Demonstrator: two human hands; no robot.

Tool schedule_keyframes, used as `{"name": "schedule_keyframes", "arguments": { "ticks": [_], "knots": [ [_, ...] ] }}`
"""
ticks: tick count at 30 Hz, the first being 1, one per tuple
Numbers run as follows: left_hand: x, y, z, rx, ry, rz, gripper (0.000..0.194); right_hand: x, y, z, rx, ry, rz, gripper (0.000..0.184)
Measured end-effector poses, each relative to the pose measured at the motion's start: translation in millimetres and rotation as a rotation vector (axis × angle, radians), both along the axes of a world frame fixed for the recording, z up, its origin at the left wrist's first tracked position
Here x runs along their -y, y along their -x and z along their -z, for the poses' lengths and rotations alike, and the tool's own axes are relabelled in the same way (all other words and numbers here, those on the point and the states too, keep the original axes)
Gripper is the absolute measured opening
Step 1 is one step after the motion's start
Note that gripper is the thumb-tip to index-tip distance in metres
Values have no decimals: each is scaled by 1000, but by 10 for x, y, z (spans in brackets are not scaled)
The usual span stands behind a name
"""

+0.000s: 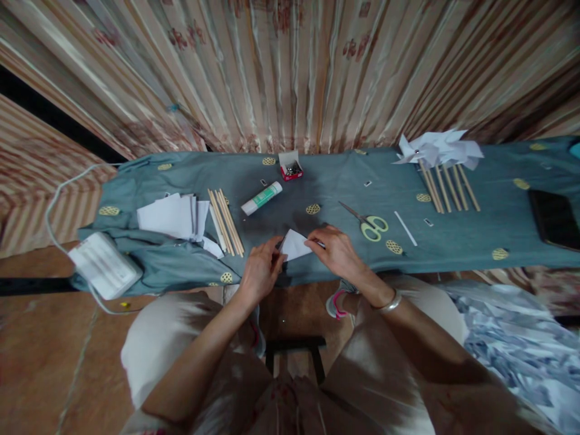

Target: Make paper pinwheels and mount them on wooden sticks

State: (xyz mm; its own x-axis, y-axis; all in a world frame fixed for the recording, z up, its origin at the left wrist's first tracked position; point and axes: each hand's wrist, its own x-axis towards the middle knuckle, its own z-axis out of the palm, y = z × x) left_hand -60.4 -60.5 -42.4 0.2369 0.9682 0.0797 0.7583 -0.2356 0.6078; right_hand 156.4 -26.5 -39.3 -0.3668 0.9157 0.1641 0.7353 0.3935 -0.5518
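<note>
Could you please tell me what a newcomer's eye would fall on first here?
Probably the white paper pinwheels on their wooden sticks, at the far edge of the cloth on the right. Next, perhaps, the folded paper between the left hand and right hand, near the front edge, and the green-handled scissors beyond them, to the right.

I can read no words, brands or numbers from here. The green label on the white tube (261,198) carries print too small for me to make out, and any marking on the red-and-white box (291,171) is equally illegible.
</note>
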Motion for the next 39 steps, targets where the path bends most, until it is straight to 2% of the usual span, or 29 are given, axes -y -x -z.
{"name": "schedule_keyframes", "arguments": {
  "ticks": [6,18,23,25,29,33,39],
  "knots": [
    [-12,-3,-34,-28,16,-3,35,-7,25,49,-21,-105,3,19],
    [-32,-18,-47,-69,12,9,31,-33,52,53,-58,-10,39,15],
    [-50,-3,-64,-100,52,21,30,-40,67,67,-50,-28,57,12],
    [-40,7,-87,-133,18,41,28,-44,70,76,-49,-35,59,11],
    [64,-45,-119,-200,-191,141,36,-51,74,88,-52,-35,61,11],
    [236,-189,-17,-268,-288,313,50,-51,81,85,-65,-40,67,12],
    [354,-245,182,-361,-296,398,56,-51,83,95,-78,-27,74,13]
  ]
}}
